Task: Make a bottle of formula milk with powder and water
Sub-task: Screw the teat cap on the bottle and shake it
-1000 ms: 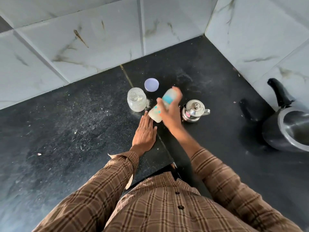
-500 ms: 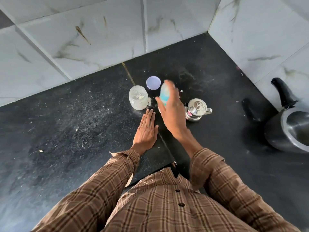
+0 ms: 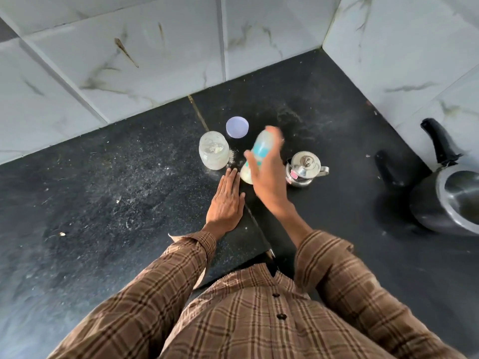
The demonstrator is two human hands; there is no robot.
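My right hand (image 3: 268,181) grips a baby bottle (image 3: 259,151) with a teal label and whitish milk inside; the bottle is tilted and blurred with motion, held above the black counter. My left hand (image 3: 226,202) lies flat on the counter, palm down, fingers together, just left of the bottle. A clear powder jar (image 3: 213,150) stands open behind my left hand, with spilled powder beside it. Its pale round lid (image 3: 237,127) lies behind the jar. A small steel pot with a lid (image 3: 304,168) stands right of the bottle.
A black pressure cooker (image 3: 451,200) with a long handle sits at the right edge. White marble-tiled walls (image 3: 155,53) meet in a corner behind the black counter (image 3: 103,190). The counter's front edge runs near my shirt.
The bottle in my right hand has swung from tilted to upright and back to tilted, a shaking motion. My left hand has stayed flat on the counter.
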